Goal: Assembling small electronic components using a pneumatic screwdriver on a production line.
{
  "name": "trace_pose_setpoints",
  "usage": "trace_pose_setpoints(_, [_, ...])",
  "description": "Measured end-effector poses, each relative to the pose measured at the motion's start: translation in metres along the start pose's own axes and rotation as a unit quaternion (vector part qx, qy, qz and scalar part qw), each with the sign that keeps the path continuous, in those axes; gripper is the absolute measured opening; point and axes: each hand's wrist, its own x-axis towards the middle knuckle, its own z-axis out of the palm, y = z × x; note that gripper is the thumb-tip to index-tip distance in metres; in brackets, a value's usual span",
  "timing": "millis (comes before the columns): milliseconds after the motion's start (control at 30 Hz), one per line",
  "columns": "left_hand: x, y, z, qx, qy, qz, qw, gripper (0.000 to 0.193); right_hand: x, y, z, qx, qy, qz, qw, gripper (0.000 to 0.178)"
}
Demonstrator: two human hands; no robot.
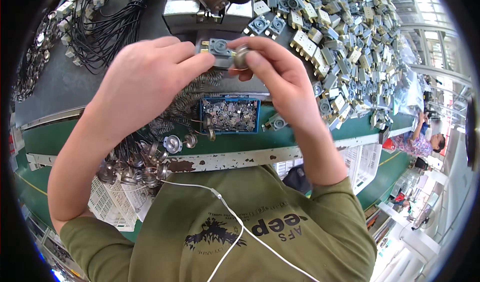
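Observation:
My left hand [147, 74] reaches in with its fingers bent together at the left end of a small grey block [219, 46], which has a round recess and brass-coloured tabs. The fingertips are closed on that end. My right hand [282, 74] pinches a round metal cap [241, 57] between thumb and fingers, right beside the block. Whether cap and block touch is hidden by the fingers. Below the hands stands a blue tray [259, 116] of tiny metal pieces. Coiled wire leads [172, 104] lie near my left wrist.
A metal fixture [187, 9] stands straight ahead. Many grey and white blocks [345, 47] are heaped on the right. Black cables [122, 19] lie at far left. Metal round parts [135, 164] cluster at the worn table edge [235, 160]. Another person [417, 142] sits far right.

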Motion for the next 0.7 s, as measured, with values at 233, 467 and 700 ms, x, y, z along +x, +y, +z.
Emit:
trace_pose_setpoints(233, [-0.001, 0.003, -0.002, -0.047, 0.005, 0.008, 0.999, 0.02, -0.005, -0.011, -0.009, -0.063, -0.075, 0.023, 0.995, 0.032])
trace_pose_setpoints(467, [-0.001, 0.01, 0.003, -0.075, 0.027, 0.002, 0.997, 0.024, -0.027, 0.002, 0.004, -0.169, -0.032, -0.051, 0.984, 0.038])
trace_pose_setpoints(700, [-0.002, 0.004, 0.009, -0.025, -0.033, 0.048, 0.998, 0.027, 0.0, -0.002, -0.012, -0.221, -0.181, -0.057, 0.957, 0.033])
